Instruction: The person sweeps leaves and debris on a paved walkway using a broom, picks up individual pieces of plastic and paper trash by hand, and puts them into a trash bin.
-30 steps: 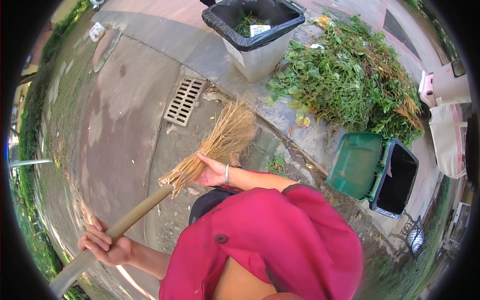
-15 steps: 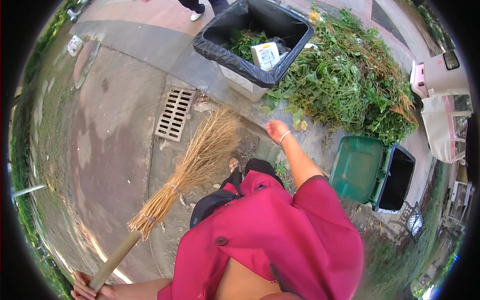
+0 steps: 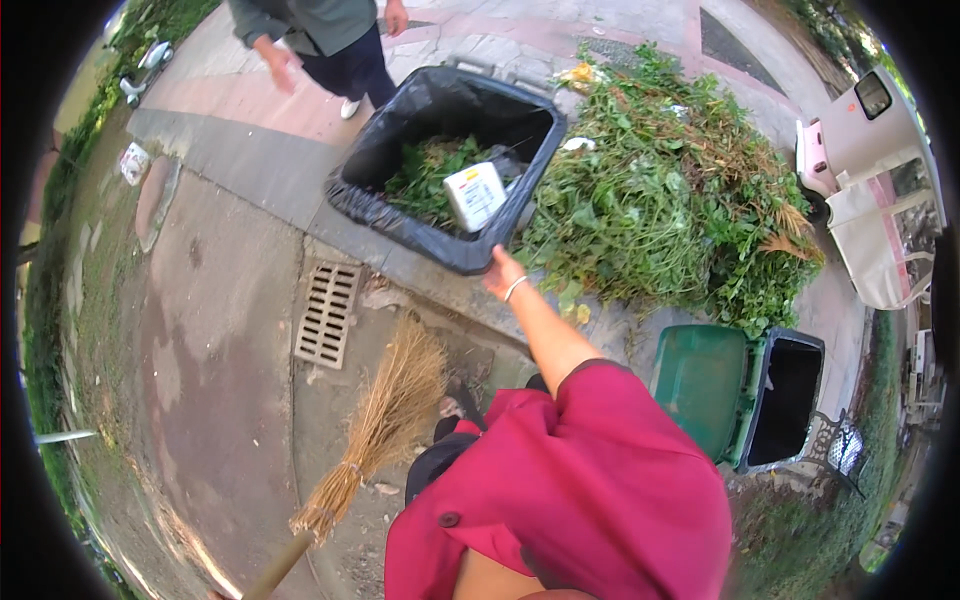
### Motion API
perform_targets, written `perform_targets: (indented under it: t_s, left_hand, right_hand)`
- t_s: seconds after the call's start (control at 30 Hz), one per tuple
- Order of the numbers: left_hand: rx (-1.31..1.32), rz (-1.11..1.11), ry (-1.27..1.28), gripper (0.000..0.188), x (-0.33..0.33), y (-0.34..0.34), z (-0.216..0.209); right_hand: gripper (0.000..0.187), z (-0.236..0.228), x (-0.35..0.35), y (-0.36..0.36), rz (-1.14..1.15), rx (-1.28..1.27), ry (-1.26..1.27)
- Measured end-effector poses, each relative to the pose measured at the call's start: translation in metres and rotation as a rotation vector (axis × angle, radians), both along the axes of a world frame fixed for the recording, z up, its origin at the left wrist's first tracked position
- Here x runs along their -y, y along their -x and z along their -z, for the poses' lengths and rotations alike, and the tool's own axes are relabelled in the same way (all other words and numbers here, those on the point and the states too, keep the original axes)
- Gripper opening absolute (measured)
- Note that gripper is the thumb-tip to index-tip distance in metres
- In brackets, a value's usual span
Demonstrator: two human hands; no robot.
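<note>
My right hand is closed on the near corner of a large trash bin lined with a black bag. Inside the bin lie green cuttings and a white box-shaped package. A straw broom slants up from the lower left, its bristles near the kerb. Only a sliver of my left hand shows at the lower edge, by the broom handle; its fingers are mostly cut off by the frame.
A big heap of pulled weeds lies right of the bin. Nearer stands a smaller bin with an open green lid. A drain grate is set in the ground. Beyond the bin stands another person. A vehicle with a pale bag is at right.
My right hand has reached forward onto the bin's corner. The bin appears nearer and further left. The broom sits lower in view, and the other person shows more fully.
</note>
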State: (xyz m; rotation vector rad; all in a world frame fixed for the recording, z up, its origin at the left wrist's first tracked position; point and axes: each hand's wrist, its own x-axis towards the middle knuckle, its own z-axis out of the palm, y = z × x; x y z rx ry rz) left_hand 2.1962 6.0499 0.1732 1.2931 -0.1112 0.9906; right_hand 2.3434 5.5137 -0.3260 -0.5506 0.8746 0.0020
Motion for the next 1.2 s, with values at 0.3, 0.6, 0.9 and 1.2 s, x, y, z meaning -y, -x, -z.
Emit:
perform_targets:
  t_s: [0.3, 0.6, 0.9, 1.2]
  left_hand:
    - [-0.101, 0.013, -0.129, 0.031, 0.144, 0.016, -0.008]
    - [-0.048, -0.058, -0.16, 0.027, 0.182, 0.034, 0.0]
    - [-0.015, -0.216, -0.094, 0.011, 0.094, 0.074, 0.012]
    - [0.009, -0.229, -0.049, 0.013, -0.044, 0.094, 0.02]
  right_hand:
    - [0.042, -0.033, 0.021, 0.0, -0.065, 0.033, -0.17]
    - [0.039, -0.015, 0.078, 0.006, 0.088, 0.049, -0.223]
    - [0.045, -0.023, 0.085, 0.082, -0.144, -0.035, -0.026]
    - [0.053, -0.009, 0.027, 0.09, -0.09, -0.147, 0.077]
